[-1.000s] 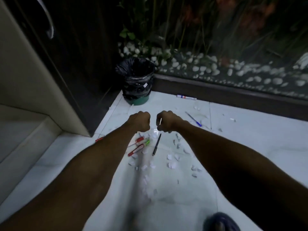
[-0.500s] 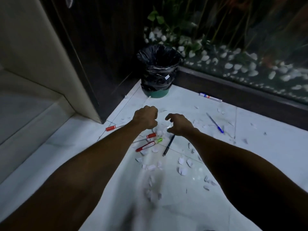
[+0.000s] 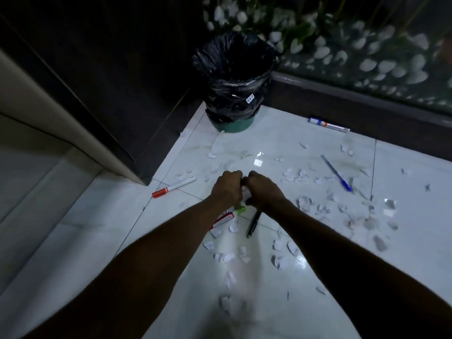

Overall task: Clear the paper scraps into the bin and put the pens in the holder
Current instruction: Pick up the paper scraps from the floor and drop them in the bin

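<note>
My left hand point(image 3: 227, 189) and my right hand point(image 3: 264, 190) meet low over the white floor, fingers curled, with white paper scraps point(image 3: 245, 193) showing between them. More paper scraps point(image 3: 303, 204) litter the tiles all around. A green bin point(image 3: 233, 81) lined with a black bag stands ahead in the corner. Pens lie about: a red-capped marker point(image 3: 173, 187) to the left, a red pen point(image 3: 221, 221) and a green-tipped pen point(image 3: 241, 210) under my left wrist, a black pen point(image 3: 253, 223) under my right wrist, a blue pen point(image 3: 336, 172) to the right, and a marker point(image 3: 327, 124) by the far ledge.
A dark door and pale frame point(image 3: 73, 123) close off the left. A dark ledge point(image 3: 367, 106) with white pebbles and plants behind glass runs along the back right. No pen holder is in view.
My hands have closed together over the scraps; half a second ago the right hand was spread with fingers apart. The view has shifted closer to the bin and floor.
</note>
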A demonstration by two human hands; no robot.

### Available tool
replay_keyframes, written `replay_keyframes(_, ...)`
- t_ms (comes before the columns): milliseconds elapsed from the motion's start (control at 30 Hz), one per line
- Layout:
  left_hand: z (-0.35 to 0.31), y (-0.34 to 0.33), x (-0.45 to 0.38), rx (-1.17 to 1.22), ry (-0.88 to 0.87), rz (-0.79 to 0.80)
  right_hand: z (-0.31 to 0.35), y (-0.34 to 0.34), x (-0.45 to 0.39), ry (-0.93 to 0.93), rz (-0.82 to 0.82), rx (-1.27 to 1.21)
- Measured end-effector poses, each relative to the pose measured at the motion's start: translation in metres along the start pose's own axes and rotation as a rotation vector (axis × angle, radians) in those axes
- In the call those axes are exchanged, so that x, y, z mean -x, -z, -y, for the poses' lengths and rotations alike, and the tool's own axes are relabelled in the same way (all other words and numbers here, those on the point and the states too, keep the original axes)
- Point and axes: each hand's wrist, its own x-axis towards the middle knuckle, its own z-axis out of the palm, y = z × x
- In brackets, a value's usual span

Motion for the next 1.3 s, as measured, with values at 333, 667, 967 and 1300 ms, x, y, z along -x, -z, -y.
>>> replay_keyframes(333, 0.015, -0.002, -0.018, 0.122, 0.148, -0.013, -0.012, -0.017, -0.001, -0.131, -0.09, -0.239)
replay_keyframes(667, 0.025, 0.033, -0.01, 0.476, 0.4, 0.125, -0.015, -0.019, -0.006, -0.089, -0.144, -0.253)
replay_keyframes(967, 0.063, 0.056, 0.005, -0.075, 0.138, -0.061, 0.005, -0.003, -0.005, -0.009, 0.003, 0.08)
replay_keyframes(1300, 0.051, 0.072, 0.004, -0.185, 0.0, -0.046, 0.004, -0.012, -0.002, 0.249, -0.002, 0.168)
